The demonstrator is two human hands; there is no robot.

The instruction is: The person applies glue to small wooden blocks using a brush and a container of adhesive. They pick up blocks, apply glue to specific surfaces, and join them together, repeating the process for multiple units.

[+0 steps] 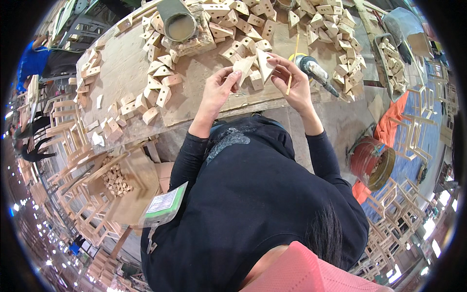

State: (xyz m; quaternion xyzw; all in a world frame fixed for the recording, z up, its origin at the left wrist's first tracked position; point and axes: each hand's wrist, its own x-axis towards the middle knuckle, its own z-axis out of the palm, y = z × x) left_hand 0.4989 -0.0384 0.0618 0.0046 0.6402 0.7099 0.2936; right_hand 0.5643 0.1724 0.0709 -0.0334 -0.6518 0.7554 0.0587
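Above the near edge of the workbench, my left hand pinches a triangular wooden block between thumb and fingers. My right hand grips a second triangular wooden block, tilted up close to the first. A thin wooden stick also runs across the fingers of that hand and sticks out at both ends. Several loose drilled blocks lie just beyond both hands. Right behind the right hand lies a power tool with a grey body and a yellow part, partly hidden.
The wooden workbench bears many scattered blocks. A pot of cloudy liquid stands at the back left. A tray of blocks is at the far right. Below stand a red bucket, a box of blocks and wooden chair frames.
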